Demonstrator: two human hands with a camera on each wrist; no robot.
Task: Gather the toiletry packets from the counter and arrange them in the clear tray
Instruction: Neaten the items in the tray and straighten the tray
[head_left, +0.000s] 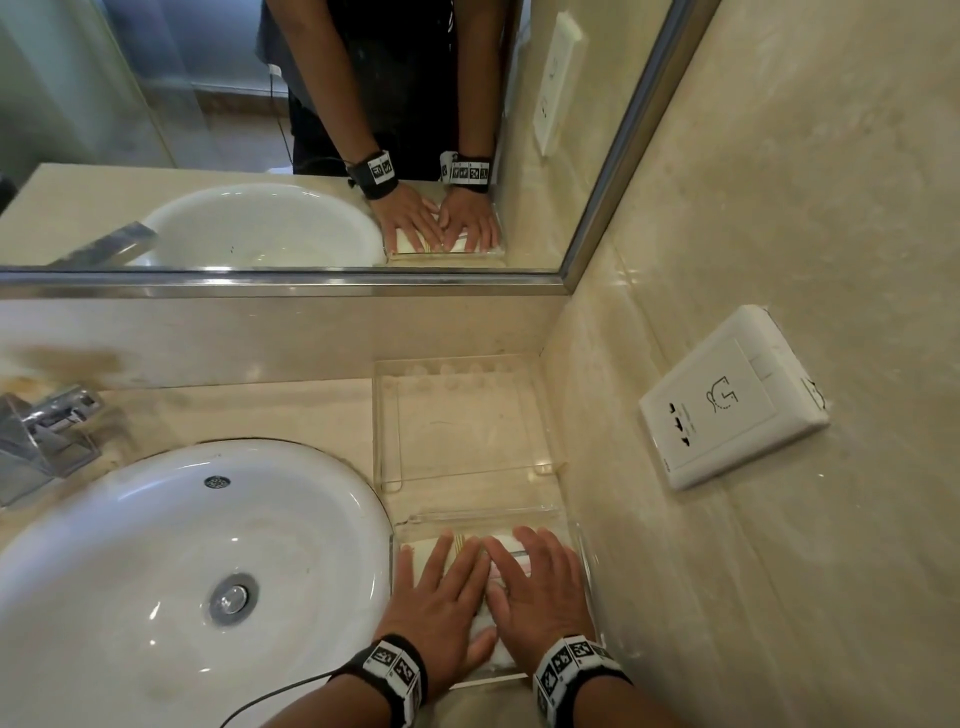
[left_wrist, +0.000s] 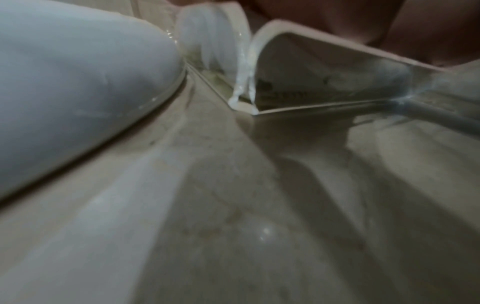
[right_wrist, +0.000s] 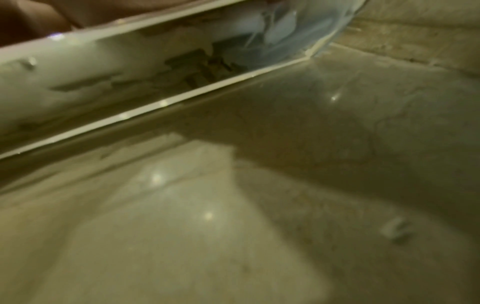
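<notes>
1. A beige stone counter (head_left: 234, 410) fills the lower scene, with a mirror (head_left: 260, 130) above it; the mirror repeats the person's arms and both hands from the far side.
2. A white oval sink (head_left: 156, 571) sits to the left, with a chrome tap (head_left: 47, 431) behind it; a white wall socket (head_left: 727, 400) is fixed on the right-hand wall.
3. Two clear containers stand in the corner, right of the sink; the farther one (head_left: 452, 431) looks to hold nothing; the clear tray (head_left: 584, 566) lies nearest the person.
4. The left hand (head_left: 441, 608) and right hand (head_left: 540, 597) lie side by side inside the tray, fingers straight and spread, palms down, pressing rather than gripping.
5. The toiletry packets (head_left: 423, 548), white with some pale stripes, lie flat in the tray under both hands; how many there are cannot be told.
6. The step in hand seems to be the arranging: flattening and squaring the packets; no packets show elsewhere on the counter, so gathering looks finished.
7. The next move likely calls for lifting both hands straight up, gently, so the packets do not shift.
</notes>
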